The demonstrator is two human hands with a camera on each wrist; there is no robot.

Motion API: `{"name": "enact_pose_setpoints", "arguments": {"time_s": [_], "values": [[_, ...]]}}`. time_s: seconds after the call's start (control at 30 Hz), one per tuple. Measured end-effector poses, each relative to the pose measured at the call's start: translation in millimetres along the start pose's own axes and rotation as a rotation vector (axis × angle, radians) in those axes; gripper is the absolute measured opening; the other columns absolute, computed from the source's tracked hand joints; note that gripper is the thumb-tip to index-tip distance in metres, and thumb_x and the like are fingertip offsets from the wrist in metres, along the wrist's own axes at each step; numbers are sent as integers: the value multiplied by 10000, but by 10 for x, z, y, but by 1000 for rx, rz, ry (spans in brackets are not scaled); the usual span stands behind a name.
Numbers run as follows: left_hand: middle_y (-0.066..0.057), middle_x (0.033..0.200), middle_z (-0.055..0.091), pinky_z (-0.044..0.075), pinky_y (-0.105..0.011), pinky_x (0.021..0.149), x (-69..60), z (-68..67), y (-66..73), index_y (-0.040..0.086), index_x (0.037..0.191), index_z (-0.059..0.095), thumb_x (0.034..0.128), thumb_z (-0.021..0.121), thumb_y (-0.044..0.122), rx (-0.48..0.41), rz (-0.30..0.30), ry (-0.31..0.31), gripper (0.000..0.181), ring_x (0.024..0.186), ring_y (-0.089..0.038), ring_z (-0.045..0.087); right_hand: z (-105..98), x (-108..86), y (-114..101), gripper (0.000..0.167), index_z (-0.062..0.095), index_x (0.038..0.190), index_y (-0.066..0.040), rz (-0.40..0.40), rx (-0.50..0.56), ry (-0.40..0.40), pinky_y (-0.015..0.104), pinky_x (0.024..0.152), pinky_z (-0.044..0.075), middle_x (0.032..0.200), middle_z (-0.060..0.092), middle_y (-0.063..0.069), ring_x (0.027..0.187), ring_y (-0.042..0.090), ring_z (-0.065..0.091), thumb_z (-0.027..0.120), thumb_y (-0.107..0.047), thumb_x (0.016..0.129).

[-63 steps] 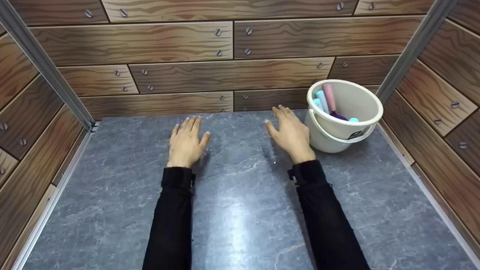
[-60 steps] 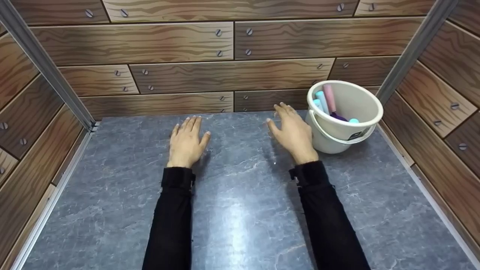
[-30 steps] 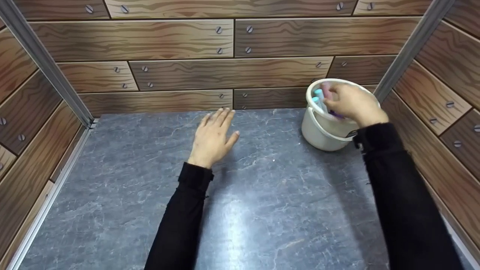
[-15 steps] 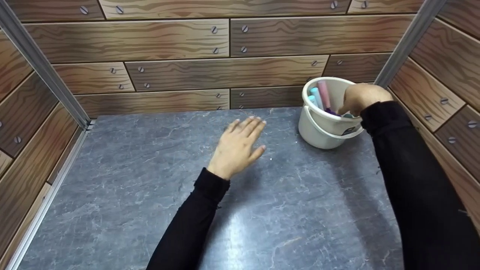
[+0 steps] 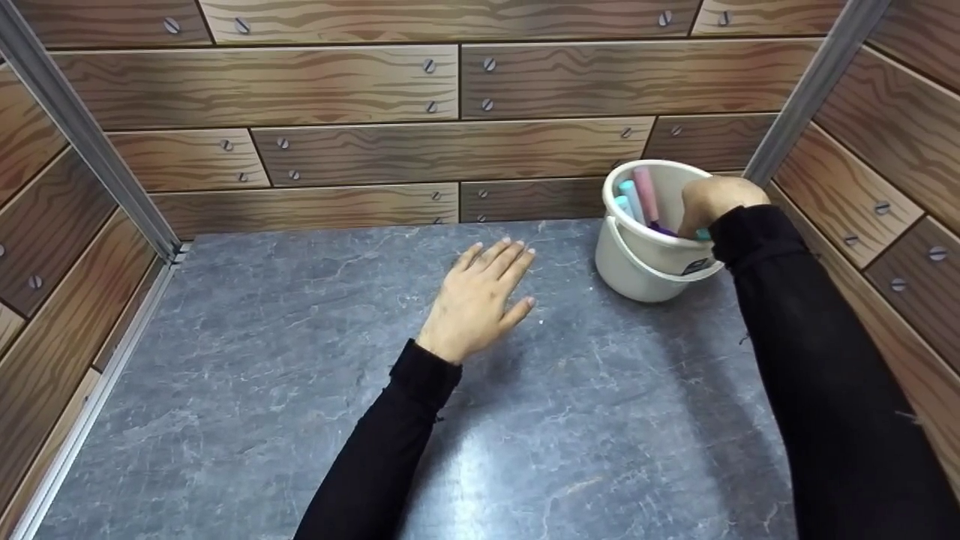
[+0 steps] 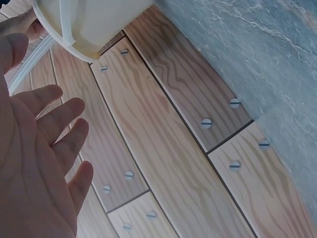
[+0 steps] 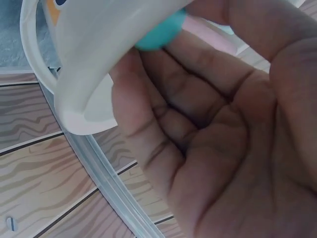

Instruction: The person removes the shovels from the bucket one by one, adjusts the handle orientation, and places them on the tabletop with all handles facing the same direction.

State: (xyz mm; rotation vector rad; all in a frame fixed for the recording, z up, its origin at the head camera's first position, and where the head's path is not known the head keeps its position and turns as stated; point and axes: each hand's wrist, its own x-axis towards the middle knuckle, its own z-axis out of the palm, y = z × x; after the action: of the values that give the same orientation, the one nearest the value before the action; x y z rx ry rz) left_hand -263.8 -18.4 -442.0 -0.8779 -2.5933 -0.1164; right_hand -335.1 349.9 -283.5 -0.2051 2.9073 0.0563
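A cream bucket [image 5: 645, 259] stands at the back right, its white handle hanging in front. Inside lean a pink stick [image 5: 645, 193] and light-blue sticks [image 5: 632, 201] with teal ends; something purple [image 5: 661, 229] lies lower. My right hand [image 5: 724, 202] reaches down over the right rim, fingers curled inside. In the right wrist view a rounded teal end of an object [image 7: 161, 32] sits between my thumb and curled fingers; the rest of it is hidden. My left hand [image 5: 476, 300] is apart from the bucket, palm down over the tabletop, fingers spread and holding nothing.
Wood-patterned panels [image 5: 360, 150] close off the back and both sides. Grey metal posts [image 5: 802, 90] run up the corners. The tabletop [image 5: 262, 375] is blue-grey with a marbled look. The bucket stands close to the back right corner.
My right hand has gone from beside the bucket, over its rim and down inside, and is nearly still over the last half second. My left hand has shifted right, towards the bucket.
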Motion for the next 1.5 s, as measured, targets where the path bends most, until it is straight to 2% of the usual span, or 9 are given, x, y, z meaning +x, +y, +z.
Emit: {"name": "enact_pose_setpoints", "arguments": {"time_s": [0.07, 0.2, 0.33, 0.4, 0.57, 0.73, 0.87, 1.07, 1.5], "values": [[-47, 1857, 526, 346, -520, 1495, 5, 0, -5, 177, 1802, 485, 1213, 550, 578, -8, 2, -1, 715, 1753, -263, 480, 15, 13, 27, 120, 660, 717, -70, 17, -5, 19, 418, 636, 517, 771, 673, 127, 747, 321, 606, 748, -118, 781], [-53, 1850, 535, 343, -523, 1496, -4, -4, -22, 179, 1805, 480, 1211, 561, 571, -18, -2, -5, 716, 1755, -266, 476, 56, 75, 64, 159, 693, 807, -28, 38, 27, 64, 552, 714, 593, 953, 744, 282, 823, 382, 658, 771, -158, 855], [-61, 1830, 564, 366, -514, 1485, -16, -3, -35, 165, 1789, 507, 1204, 593, 552, -22, -2, 10, 707, 1743, -270, 495, 120, 162, 83, 163, 717, 798, -27, 42, 102, 146, 559, 671, 580, 959, 708, 263, 809, 366, 652, 796, -153, 865], [-64, 1826, 569, 370, -510, 1483, -14, 1, -37, 160, 1784, 514, 1203, 595, 549, -21, 1, 13, 704, 1743, -270, 496, 158, 203, 97, 149, 751, 864, 13, 34, 134, 187, 573, 678, 587, 981, 713, 269, 827, 381, 669, 796, -129, 872], [-67, 1835, 556, 350, -515, 1493, -2, 7, -43, 163, 1792, 501, 1208, 573, 563, -25, -1, -4, 711, 1755, -272, 477, 263, 295, 117, 260, 799, 1120, 100, 1, 179, 248, 675, 818, 626, 1156, 789, 366, 947, 465, 727, 769, -66, 922], [-70, 1824, 570, 356, -520, 1489, -3, -11, -50, 156, 1784, 513, 1211, 571, 558, -38, -6, -1, 702, 1749, -274, 484, 375, 358, 120, 250, 792, 1217, 103, -39, 186, 314, 725, 899, 644, 1232, 794, 405, 1055, 593, 778, 749, -2, 995], [-71, 1816, 580, 367, -526, 1482, -9, -25, -58, 155, 1782, 515, 1207, 591, 544, -46, -7, 10, 699, 1741, -281, 493, 443, 362, 127, 221, 782, 1241, 84, -38, 210, 357, 772, 965, 633, 1271, 786, 406, 1157, 662, 764, 768, -12, 1043], [-68, 1827, 567, 353, -524, 1489, -16, -55, -78, 164, 1793, 497, 1213, 571, 555, -38, -18, 8, 704, 1748, -280, 483, 478, 311, 131, 233, 795, 1259, 63, -18, 253, 406, 799, 999, 615, 1314, 775, 411, 1209, 676, 742, 825, -59, 1063], [-87, 1840, 547, 329, -558, 1498, -23, -69, -105, 145, 1797, 489, 1206, 609, 517, -85, -33, -7, 708, 1758, -302, 468, 370, 166, 201, 243, 814, 1260, 76, -40, 270, 486, 779, 1036, 610, 1299, 793, 402, 1224, 671, 744, 841, -70, 1067]]}}
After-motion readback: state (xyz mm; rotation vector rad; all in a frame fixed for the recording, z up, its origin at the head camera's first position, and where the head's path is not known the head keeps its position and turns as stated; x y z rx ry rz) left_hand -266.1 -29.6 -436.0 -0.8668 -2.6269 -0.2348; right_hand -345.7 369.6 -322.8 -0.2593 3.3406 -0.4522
